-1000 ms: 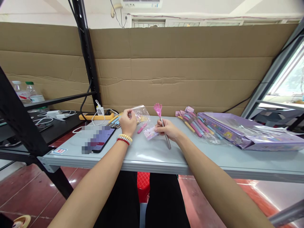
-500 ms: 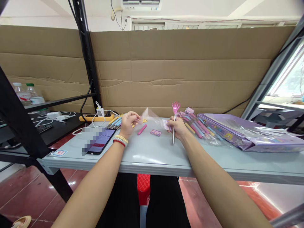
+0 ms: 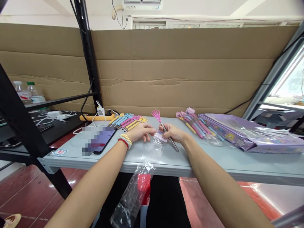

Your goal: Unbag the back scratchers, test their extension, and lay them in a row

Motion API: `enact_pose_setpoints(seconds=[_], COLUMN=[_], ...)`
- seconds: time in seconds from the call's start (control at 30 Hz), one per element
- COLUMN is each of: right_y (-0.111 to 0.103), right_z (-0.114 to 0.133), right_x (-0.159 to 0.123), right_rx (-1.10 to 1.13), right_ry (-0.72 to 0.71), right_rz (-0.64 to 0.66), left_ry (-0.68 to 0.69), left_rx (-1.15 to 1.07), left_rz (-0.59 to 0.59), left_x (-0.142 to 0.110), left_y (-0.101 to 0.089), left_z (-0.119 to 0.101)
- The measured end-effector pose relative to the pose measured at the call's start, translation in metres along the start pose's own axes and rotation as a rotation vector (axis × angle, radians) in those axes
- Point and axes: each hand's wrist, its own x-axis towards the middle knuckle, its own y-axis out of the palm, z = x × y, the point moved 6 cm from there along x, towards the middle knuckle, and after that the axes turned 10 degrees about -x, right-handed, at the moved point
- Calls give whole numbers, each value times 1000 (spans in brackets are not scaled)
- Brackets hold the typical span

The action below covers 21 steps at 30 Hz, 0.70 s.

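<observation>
My right hand [image 3: 174,133] grips a pink hand-shaped back scratcher [image 3: 157,115] by its metal shaft, which slants down to the right over the grey table [image 3: 213,158]. The same hand's fingers touch a small pink card [image 3: 160,136] lying on the table. My left hand [image 3: 140,131], with bead bracelets at the wrist, rests beside the card with fingers stretched toward it. A clear plastic bag [image 3: 133,193] hangs loose over the table's front edge, below my hands.
A fan of yellow, blue and pink scratchers [image 3: 128,120] lies behind my left hand. A phone [image 3: 99,141] is at the left, a power strip [image 3: 96,117] behind it. Bagged scratchers [image 3: 196,125] and purple packs [image 3: 247,133] fill the right. A cardboard wall [image 3: 178,76] stands behind.
The clear bag left my left hand and now hangs over the table's front edge. My right hand came back toward the middle with the scratcher. Both hands now meet at the small card.
</observation>
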Motion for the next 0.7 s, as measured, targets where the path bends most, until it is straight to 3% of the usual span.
enact_pose_setpoints(seconds=[0.23,0.33,0.43,0.5,0.6,0.7], right_y=[0,-21,-55,-71,-84,-88], right_z=[6,3,-5,-9,-17,-24], right_x=[4,7,3,-2,-6,-8], right_rx=[-33,-131,-396,-650,-937,-1091], right_ry=[-77,-75,19,100,240,366], right_rz=[-81,-307,-656,-811,-889,-870], left_ry=[34,72,95,130,193,228], left_rx=[59,35,57,106,143,148], left_rz=[30,-72,-210,-301,-387,-407], left_x=[2,3,2,1,1,2], left_y=[8,1,-10,-18,-25,-26], left_z=[3,-1,-5,-8,-13,-14])
